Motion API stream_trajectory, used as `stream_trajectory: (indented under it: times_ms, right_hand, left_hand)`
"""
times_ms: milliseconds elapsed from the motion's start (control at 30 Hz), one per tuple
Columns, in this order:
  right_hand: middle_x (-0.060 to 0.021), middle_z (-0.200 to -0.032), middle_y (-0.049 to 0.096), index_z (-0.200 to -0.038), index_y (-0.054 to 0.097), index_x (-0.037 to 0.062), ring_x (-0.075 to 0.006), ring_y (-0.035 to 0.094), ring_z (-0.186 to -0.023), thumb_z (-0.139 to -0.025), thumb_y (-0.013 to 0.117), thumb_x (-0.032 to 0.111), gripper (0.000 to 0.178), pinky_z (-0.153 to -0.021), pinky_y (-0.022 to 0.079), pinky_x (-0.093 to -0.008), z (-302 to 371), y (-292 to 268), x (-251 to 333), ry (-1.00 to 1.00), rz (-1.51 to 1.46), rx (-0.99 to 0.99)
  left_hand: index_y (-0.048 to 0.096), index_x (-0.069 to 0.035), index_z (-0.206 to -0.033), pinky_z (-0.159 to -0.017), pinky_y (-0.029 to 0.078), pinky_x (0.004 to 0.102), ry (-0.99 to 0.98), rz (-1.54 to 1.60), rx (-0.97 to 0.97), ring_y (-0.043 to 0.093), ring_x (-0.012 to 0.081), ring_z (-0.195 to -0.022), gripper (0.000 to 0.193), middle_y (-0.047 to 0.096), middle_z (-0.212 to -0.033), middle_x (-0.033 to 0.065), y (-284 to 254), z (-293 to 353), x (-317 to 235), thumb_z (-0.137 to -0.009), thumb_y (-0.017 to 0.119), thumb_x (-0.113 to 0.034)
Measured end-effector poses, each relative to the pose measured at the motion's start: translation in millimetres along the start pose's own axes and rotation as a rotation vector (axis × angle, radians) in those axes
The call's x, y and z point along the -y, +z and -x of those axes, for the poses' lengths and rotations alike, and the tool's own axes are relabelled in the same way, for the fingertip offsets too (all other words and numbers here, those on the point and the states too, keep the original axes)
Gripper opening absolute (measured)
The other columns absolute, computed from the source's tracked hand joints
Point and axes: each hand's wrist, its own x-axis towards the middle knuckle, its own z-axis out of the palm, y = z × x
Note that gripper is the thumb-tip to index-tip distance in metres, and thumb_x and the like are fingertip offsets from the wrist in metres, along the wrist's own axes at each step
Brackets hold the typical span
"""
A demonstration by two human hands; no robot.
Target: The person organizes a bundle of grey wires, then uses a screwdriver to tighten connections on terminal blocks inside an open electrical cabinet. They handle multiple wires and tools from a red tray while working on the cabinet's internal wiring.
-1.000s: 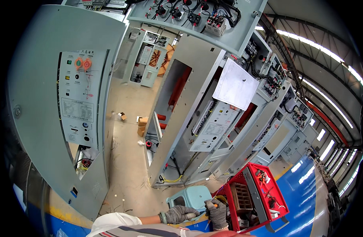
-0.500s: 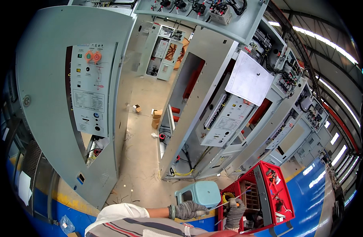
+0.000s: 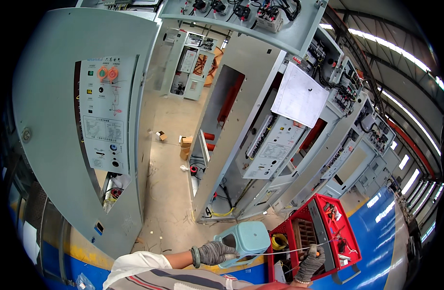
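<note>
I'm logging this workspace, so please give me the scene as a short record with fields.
Left hand: gloved, gripping a thin pale strand
Right hand: gloved, closed at the strand; an orange piece, possibly a handle, shows beside it
Stool: blue-green, beyond the hands
Cart: red, right of the stool, tools on top
Left cabinet: grey-green, with orange knobs

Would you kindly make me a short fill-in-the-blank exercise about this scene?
1. The left hand and right hand both wear grey ____.
2. A thin pale wire stretches ____ the two hands.
3. The tool cart is coloured ____.
4. The stool is light ____.

Missing words: gloves; between; red; blue.
</note>
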Motion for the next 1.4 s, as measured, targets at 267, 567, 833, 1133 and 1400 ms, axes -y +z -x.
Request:
stream_trajectory:
  times_ms: [267,567,833,1133,1400]
  right_hand:
    - [0.0003,-0.05,0.043,-0.069,0.05,0.0055,-0.0081,0.041,-0.037,-0.08,0.061,0.017,0.019,-0.034,0.034,-0.0225,-5,-31,4,0.026,0.022,-0.166]
    - [0.0028,-0.053,0.041,-0.089,0.054,0.0044,-0.0059,0.037,-0.041,-0.085,0.058,0.019,0.016,-0.034,0.033,-0.0205,-23,-75,3,-0.024,-0.042,-0.372]
    - [0.0025,-0.058,0.045,-0.083,0.057,0.006,-0.0053,0.04,-0.045,-0.086,0.058,0.021,0.016,-0.039,0.03,-0.0204,-41,-89,19,-0.068,0.135,-0.452]
    - [0.0015,-0.064,0.051,-0.087,0.06,0.008,-0.0062,0.045,-0.046,-0.081,0.065,0.032,0.026,-0.039,0.036,-0.0185,-65,-131,-39,0.317,0.25,-0.403]
    - [-0.0022,-0.061,0.056,-0.085,0.062,0.0037,-0.0068,0.051,-0.045,-0.081,0.066,0.03,0.027,-0.039,0.041,-0.0192,-177,-174,-136,0.455,0.162,-0.199]
  left_hand:
    - [0.063,-0.016,-0.107,-0.068,0.049,0.0339,-0.116,-0.163,-0.155,0.063,0.0259,-0.073,0.029,0.065,-0.086,0.0127,-34,20,32,-0.089,0.049,-0.034]
    - [0.067,-0.006,-0.095,-0.062,0.049,0.0307,-0.211,-0.041,-0.48,0.061,0.0189,-0.061,0.02,0.065,-0.075,0.0115,-89,36,46,-0.085,0.059,-0.022]
    - [0.067,-0.004,-0.093,-0.061,0.047,0.0278,-0.383,0.162,-0.694,0.054,0.0115,-0.062,0.022,0.063,-0.072,0.0061,-104,18,99,-0.084,0.063,-0.023]
    - [0.065,-0.003,-0.097,-0.056,0.04,0.0213,-0.423,0.25,-0.715,0.046,0.0062,-0.063,0.021,0.057,-0.074,-0.0025,-109,-44,121,-0.085,0.063,-0.021]
    - [0.066,-0.004,-0.098,-0.059,0.038,0.0205,-0.508,-0.066,-0.688,0.045,0.0053,-0.064,0.021,0.059,-0.076,-0.0031,-79,-156,99,-0.085,0.063,-0.02]
